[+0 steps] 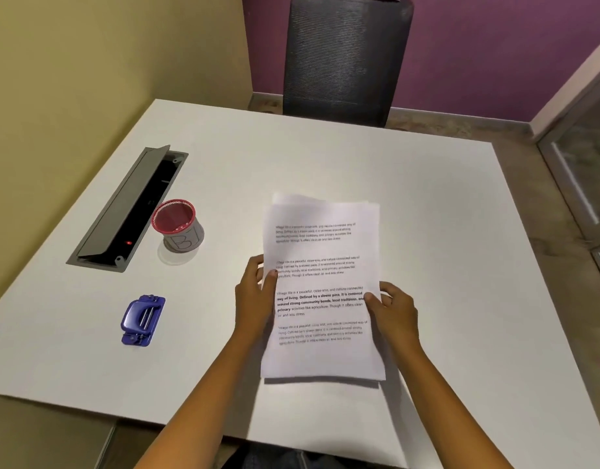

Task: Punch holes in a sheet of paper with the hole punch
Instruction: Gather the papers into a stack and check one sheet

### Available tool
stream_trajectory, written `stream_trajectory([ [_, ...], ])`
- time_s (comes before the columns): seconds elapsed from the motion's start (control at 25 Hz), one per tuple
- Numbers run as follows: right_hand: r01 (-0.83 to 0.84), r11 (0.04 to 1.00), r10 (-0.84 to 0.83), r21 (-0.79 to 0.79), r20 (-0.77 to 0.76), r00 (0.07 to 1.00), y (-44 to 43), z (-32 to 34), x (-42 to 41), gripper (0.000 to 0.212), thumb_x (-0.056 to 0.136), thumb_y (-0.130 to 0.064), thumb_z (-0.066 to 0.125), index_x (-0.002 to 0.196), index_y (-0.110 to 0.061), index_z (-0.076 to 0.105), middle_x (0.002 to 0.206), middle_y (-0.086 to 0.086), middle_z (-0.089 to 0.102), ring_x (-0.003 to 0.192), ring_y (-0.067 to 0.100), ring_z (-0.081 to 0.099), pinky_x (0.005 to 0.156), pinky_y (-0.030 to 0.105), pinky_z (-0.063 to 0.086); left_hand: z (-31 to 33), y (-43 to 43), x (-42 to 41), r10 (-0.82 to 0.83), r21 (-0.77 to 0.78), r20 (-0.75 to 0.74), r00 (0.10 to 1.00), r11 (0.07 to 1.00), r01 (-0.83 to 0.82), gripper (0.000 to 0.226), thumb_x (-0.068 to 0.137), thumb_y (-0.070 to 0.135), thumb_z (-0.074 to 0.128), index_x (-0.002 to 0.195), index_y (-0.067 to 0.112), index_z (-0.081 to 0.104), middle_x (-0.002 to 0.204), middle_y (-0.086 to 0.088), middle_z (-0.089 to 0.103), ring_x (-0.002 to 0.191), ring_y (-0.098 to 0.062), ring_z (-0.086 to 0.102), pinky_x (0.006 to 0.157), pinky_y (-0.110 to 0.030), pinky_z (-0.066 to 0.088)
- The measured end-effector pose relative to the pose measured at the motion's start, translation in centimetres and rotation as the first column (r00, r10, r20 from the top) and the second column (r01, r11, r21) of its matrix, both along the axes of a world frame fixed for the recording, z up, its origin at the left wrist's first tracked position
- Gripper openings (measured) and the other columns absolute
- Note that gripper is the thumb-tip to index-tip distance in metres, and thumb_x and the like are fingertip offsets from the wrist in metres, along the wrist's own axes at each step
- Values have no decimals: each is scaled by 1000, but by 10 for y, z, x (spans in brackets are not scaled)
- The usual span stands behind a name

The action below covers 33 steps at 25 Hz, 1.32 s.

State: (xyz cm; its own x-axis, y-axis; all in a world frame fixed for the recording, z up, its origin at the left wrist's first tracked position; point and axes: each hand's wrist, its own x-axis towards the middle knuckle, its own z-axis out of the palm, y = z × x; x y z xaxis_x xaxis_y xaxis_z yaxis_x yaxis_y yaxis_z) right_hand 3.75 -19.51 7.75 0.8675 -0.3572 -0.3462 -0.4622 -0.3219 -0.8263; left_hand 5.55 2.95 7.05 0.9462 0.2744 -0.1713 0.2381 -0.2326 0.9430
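Observation:
A thin stack of printed white paper sheets (320,252) is held above the white table (427,204), its lower edge casting a shadow on the tabletop. My left hand (254,292) grips the stack's left edge, thumb on top. My right hand (395,309) grips the right edge the same way. The blue hole punch (142,320) lies on the table to the left, well apart from both hands, its handle down.
A red mesh pen cup (178,225) stands beyond the punch. Left of it is a grey cable hatch (122,211) with its lid raised. A black mesh chair (346,55) stands at the table's far side. Walls close in left and behind.

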Motion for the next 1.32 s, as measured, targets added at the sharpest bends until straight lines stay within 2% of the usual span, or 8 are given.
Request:
stream_trajectory([
  [0.12, 46, 996, -61, 78, 194, 979, 6, 13, -1, 13, 93, -16, 60, 103, -22, 65, 97, -13, 71, 84, 1, 69, 57, -1, 44, 23, -12, 0, 62, -68, 153, 986, 996, -52, 26, 99, 22, 49, 98, 48, 52, 88, 25, 68, 82, 13, 65, 60, -2, 46],
  [0.28, 87, 971, -169, 222, 387, 906, 13, 22, -5, 12, 95, -15, 58, 105, -23, 60, 105, -10, 69, 99, 4, 67, 80, 15, 52, 42, -25, -4, 134, -105, 347, 928, 989, -104, 17, 100, 31, 44, 97, 46, 52, 89, 25, 66, 81, 5, 62, 67, -7, 47],
  [0.4, 73, 962, -185, 263, 430, 884, 14, 22, -9, 23, 95, -15, 60, 104, -36, 55, 109, -13, 66, 103, 9, 64, 86, 20, 52, 46, -31, -9, 140, -155, 386, 912, 984, -86, 10, 94, 50, 44, 94, 43, 52, 83, 23, 61, 76, 2, 56, 68, -12, 44],
  [0.52, 73, 961, -188, 267, 432, 882, 15, 19, -13, 29, 97, -13, 56, 106, -40, 50, 109, -12, 64, 105, 12, 62, 92, 25, 50, 38, -33, -16, 129, -131, 354, 926, 987, -88, 10, 92, 51, 46, 93, 43, 52, 80, 19, 57, 72, -6, 50, 66, -21, 40],
  [0.64, 63, 966, -172, 251, 440, 881, 16, 19, -14, 27, 100, -12, 50, 102, -39, 51, 106, -15, 64, 99, 4, 62, 86, 16, 49, 33, -35, -19, 135, -109, 309, 942, 988, -106, 10, 94, 38, 46, 86, 41, 50, 73, 13, 52, 67, -10, 42, 63, -29, 35],
  [0.84, 84, 964, -195, 253, 452, 870, 16, 16, -13, 28, 100, -11, 48, 97, -39, 52, 103, -16, 64, 94, 5, 62, 81, 19, 50, 31, -38, -20, 166, -143, 308, 937, 982, -127, 16, 97, 32, 47, 85, 41, 52, 75, 20, 59, 65, 1, 49, 59, -14, 38],
  [1.12, 127, 961, -222, 247, 408, 886, 15, 3, -16, 26, 100, -10, 49, 98, -37, 51, 102, -18, 63, 91, -1, 62, 79, 20, 48, 19, -37, -26, 143, -191, 275, 951, 977, -92, 24, 94, 19, 54, 82, 39, 60, 77, 19, 65, 69, 4, 54, 63, -8, 41],
  [1.32, 145, 962, -222, 231, 352, 909, 15, -5, -21, 26, 100, -8, 49, 104, -34, 49, 105, -20, 60, 93, -5, 60, 77, 13, 46, 10, -38, -32, 138, -196, 201, 970, 976, -98, 22, 91, 22, 58, 80, 39, 63, 79, 11, 65, 76, -9, 56, 71, -28, 44],
])
